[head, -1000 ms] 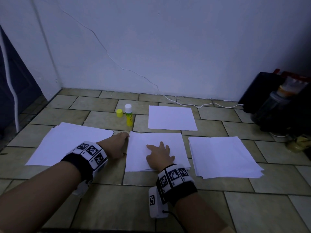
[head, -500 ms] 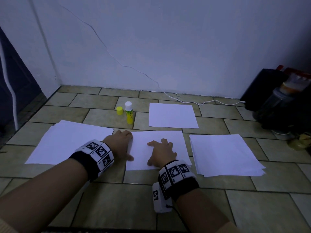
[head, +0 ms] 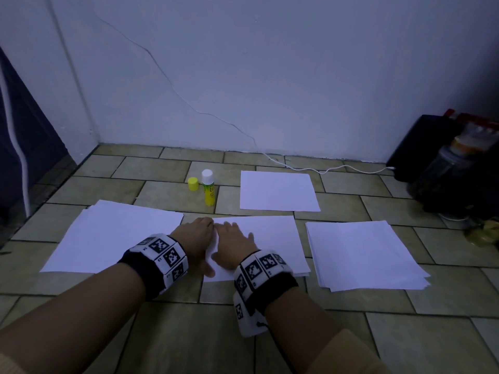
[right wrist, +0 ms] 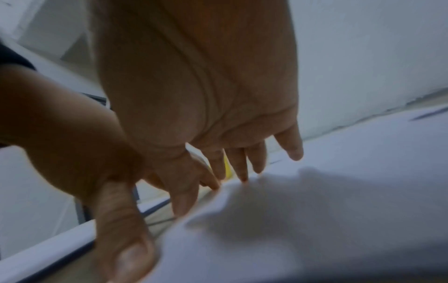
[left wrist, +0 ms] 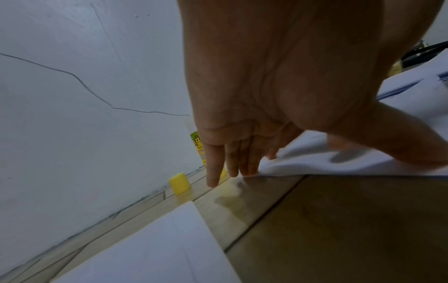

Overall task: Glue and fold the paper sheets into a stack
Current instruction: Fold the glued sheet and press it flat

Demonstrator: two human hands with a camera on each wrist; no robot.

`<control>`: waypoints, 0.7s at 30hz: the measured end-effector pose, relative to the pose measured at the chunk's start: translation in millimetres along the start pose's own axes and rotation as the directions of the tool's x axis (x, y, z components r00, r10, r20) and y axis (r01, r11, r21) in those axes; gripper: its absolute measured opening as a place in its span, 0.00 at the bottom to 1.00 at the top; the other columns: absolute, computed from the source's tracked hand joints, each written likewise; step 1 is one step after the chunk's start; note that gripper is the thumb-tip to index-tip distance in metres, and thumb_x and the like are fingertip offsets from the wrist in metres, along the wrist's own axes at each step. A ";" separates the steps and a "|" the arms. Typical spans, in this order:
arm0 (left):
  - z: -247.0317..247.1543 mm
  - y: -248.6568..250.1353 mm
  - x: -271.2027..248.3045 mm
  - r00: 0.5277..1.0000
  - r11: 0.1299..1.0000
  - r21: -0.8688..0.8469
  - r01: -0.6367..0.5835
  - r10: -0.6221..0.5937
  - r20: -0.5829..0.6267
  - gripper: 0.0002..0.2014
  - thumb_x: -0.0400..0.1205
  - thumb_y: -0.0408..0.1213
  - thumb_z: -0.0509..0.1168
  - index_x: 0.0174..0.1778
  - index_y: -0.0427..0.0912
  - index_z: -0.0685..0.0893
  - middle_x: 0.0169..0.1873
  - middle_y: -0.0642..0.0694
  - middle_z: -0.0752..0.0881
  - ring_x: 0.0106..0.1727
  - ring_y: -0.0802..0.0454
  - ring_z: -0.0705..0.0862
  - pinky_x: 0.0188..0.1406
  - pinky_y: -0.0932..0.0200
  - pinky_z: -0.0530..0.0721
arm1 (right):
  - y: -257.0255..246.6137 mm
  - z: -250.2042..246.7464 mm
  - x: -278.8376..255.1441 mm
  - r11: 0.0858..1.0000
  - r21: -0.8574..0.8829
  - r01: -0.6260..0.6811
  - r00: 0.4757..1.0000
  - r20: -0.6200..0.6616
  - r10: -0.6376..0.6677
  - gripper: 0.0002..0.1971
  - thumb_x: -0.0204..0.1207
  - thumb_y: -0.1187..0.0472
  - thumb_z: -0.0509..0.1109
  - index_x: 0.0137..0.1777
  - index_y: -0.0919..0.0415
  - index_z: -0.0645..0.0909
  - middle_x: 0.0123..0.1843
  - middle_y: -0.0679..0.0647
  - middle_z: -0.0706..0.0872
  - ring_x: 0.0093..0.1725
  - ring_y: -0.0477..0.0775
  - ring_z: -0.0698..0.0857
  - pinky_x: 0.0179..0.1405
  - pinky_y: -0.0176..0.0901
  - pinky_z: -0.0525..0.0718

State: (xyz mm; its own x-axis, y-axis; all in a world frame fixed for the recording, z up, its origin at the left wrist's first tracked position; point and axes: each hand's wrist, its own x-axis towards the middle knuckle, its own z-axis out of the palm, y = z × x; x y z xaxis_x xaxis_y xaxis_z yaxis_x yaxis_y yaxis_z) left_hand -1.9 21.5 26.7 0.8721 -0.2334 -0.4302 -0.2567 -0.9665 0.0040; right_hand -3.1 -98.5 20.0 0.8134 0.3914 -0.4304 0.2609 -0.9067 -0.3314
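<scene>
A white middle sheet (head: 270, 238) lies on the tiled floor in front of me. My left hand (head: 198, 233) is at its left edge. In the left wrist view the left hand (left wrist: 242, 168) has its thumb lying on top of the slightly lifted edge and its fingertips down at the far left corner. My right hand (head: 233, 240) lies flat on the sheet right beside it, fingers (right wrist: 242, 172) spread and touching the paper. A yellow glue stick (head: 208, 188) stands uncapped beyond the sheet, its yellow cap (head: 193, 184) next to it.
A paper stack (head: 113, 236) lies to the left, another stack (head: 361, 255) to the right, and a single sheet (head: 278, 191) farther back. A white cable (head: 324, 171) runs along the wall. Dark bags and bottles (head: 453, 168) crowd the right corner.
My right hand has slid left across the middle sheet until it sits beside my left hand. The left hand has stayed at the sheet's left edge, and that edge now lifts a little.
</scene>
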 end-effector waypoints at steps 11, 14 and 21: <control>2.9 -2.4 -2.2 0.999 0.998 -0.031 0.045 -0.046 -0.008 0.60 0.64 0.59 0.80 0.82 0.35 0.52 0.78 0.42 0.65 0.75 0.44 0.71 0.74 0.50 0.71 | 92.7 -22.5 -17.9 0.959 0.040 -0.282 0.959 0.025 0.281 0.58 0.68 0.35 0.74 0.85 0.56 0.41 0.86 0.48 0.41 0.83 0.53 0.58 0.81 0.62 0.49; 3.9 -5.2 -3.4 1.000 0.999 0.032 0.026 -0.026 0.003 0.62 0.62 0.59 0.81 0.82 0.36 0.52 0.79 0.42 0.62 0.77 0.43 0.67 0.77 0.48 0.68 | 92.0 -25.0 -17.3 0.948 0.051 -0.314 0.949 0.016 0.314 0.61 0.66 0.37 0.76 0.84 0.62 0.39 0.86 0.53 0.49 0.81 0.57 0.64 0.81 0.59 0.54; -13.5 -10.0 -1.4 0.999 0.996 0.075 0.051 -0.052 0.016 0.50 0.63 0.77 0.66 0.70 0.40 0.75 0.67 0.45 0.77 0.68 0.46 0.74 0.65 0.50 0.77 | 71.2 -26.8 -20.3 0.956 -0.013 -0.292 0.954 -0.068 0.291 0.55 0.64 0.42 0.81 0.80 0.68 0.52 0.80 0.62 0.60 0.79 0.60 0.62 0.74 0.55 0.70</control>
State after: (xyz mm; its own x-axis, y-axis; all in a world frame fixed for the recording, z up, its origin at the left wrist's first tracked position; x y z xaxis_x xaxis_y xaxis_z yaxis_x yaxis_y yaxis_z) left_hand 5.1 30.0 39.5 0.8775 -0.1812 -0.4440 -0.2429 -0.9663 -0.0856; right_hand 12.9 -175.1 27.6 0.8876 0.0993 -0.4498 0.0186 -0.9834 -0.1802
